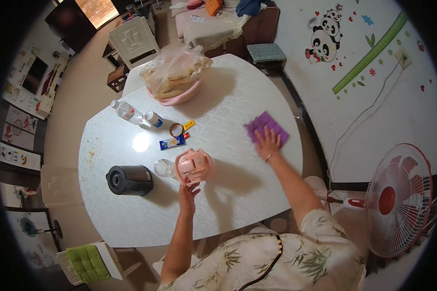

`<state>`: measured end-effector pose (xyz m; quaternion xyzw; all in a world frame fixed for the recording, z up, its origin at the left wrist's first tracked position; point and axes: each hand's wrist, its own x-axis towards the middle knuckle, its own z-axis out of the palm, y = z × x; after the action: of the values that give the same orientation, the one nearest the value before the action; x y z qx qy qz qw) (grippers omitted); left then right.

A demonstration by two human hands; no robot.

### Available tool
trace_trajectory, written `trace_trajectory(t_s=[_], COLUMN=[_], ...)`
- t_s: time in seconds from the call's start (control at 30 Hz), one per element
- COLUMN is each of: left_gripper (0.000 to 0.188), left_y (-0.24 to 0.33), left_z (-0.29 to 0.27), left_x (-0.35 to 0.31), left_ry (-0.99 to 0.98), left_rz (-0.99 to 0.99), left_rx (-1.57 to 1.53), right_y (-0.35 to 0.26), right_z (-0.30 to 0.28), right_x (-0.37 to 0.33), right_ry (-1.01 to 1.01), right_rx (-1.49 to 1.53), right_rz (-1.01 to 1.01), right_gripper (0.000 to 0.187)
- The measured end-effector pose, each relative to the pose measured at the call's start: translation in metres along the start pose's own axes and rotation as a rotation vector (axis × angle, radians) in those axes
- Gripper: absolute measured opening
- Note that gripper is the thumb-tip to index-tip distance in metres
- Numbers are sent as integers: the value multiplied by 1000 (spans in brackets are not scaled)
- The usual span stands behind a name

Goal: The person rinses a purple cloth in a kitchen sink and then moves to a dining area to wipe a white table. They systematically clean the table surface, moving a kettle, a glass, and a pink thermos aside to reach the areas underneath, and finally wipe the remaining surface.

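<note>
My left hand (188, 195) has its curled fingers at the near end of the loop handle of a pink lidded water bottle (199, 165). Some of those fingers are hidden by the handle. A clear glass jar (164, 168) stands just left of the bottle. Farther right, my right hand (268, 144) lies flat with spread fingers on a folded purple cloth (277, 130), pressing it to the white table (247, 194). Left of the jar is a dark grey thermos jug (129, 180) with a black lid.
Behind the bottle lie a blue packet (172, 142), a tape roll (176, 129) and a yellow strip (189, 125). A clear plastic bottle (126, 112) and a white tub (153, 119) are farther left. A pink basin (177, 98) holds a plastic bag. A red fan (398, 200) stands right.
</note>
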<state>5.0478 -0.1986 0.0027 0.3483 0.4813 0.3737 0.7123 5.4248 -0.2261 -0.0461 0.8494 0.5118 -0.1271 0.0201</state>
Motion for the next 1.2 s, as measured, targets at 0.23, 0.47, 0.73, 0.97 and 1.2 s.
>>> trace_trajectory(t_s=[0.23, 0.47, 0.73, 0.97, 1.2], left_gripper=[68, 49, 55, 69, 66], left_y=[12, -28, -40, -77, -51], left_z=[2, -34, 82, 86, -26], left_x=[-3, -19, -56, -48, -116], left_ry=[-35, 117, -547, -557, -12], left_rz=[-50, -156, 810, 658, 358], left_rx=[16, 253, 1077, 1676, 1734], right_y=[-85, -88, -145, -121, -120], right_z=[30, -49, -141, -142, -113], right_x=[-163, -123, -54, -32, -46], right_ry=[-23, 169, 211, -43, -61], right_rx=[85, 716, 782, 1057, 908], right_rz=[-225, -407, -650, -476, -574], right_gripper=[62, 56, 39, 37, 63])
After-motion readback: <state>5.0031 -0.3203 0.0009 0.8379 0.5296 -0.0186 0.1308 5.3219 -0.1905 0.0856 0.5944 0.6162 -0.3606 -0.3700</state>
